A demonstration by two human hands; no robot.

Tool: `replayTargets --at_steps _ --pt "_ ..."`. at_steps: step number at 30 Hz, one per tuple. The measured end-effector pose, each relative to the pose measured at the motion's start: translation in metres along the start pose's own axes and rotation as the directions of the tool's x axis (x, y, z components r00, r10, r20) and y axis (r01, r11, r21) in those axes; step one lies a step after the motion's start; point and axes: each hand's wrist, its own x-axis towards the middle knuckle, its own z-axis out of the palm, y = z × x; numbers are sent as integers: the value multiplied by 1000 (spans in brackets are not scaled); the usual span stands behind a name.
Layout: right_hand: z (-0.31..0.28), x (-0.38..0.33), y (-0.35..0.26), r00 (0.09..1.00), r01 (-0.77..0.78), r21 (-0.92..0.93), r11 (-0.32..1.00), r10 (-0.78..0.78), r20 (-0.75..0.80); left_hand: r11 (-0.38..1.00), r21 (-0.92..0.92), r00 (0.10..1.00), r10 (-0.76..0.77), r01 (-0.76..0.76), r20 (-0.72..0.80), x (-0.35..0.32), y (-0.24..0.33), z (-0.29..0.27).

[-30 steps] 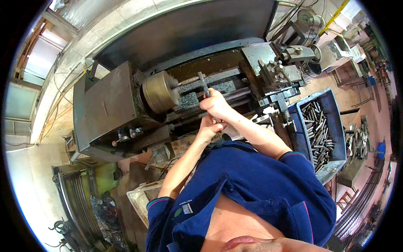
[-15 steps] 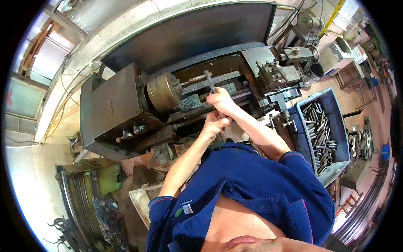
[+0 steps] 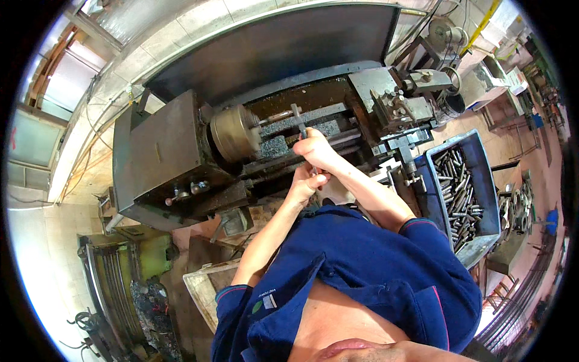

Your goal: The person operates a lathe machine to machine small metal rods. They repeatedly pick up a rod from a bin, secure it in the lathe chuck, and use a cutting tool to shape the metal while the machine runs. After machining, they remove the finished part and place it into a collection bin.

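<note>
A person in a blue shirt stands at a lathe [image 3: 181, 157] that fills the far half of the view, its grey headstock on the left and its bed running right. The brass-coloured chuck [image 3: 232, 133] faces right along the bed, with a thin rod [image 3: 277, 116] sticking out of it, so the work sits where both hands can reach it from the near side. The tool post [image 3: 395, 105] stands further right, apart from the hands. A blue bin [image 3: 476, 181] of metal bars sits on the floor at the right, close beside the person, seemingly so stock is within arm's reach.

The right hand [image 3: 316, 151] is closed around the lower end of a slim T-shaped metal tool [image 3: 298, 120], holding it upright over the bed, just right of the chuck. The left hand [image 3: 304, 187] is just nearer, curled, touching or nearly touching the right; what it grips, if anything, is hidden.

The tool's lower end is covered by the fingers. The bed beneath is dark with swarf and hard to read.
</note>
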Motion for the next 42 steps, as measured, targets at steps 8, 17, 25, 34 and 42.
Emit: replayTargets --at_steps 8,17,25,34,42 --pt "3 -3 -2 1000 7 60 998 -8 7 994 -98 999 50 -52 -19 1 -10 -2" --pt "-31 -20 34 971 188 415 890 -106 -214 992 116 991 43 -58 130 11 0 20" --pt "-47 -99 22 892 413 481 774 -237 -385 381 852 903 375 -358 211 -4 16 54" --pt "-64 -172 69 810 492 561 665 -115 -575 343 803 870 274 -487 410 -40 -27 86" --pt "-98 -225 123 813 318 675 666 175 -556 702 659 890 -81 -270 450 -46 -37 101"
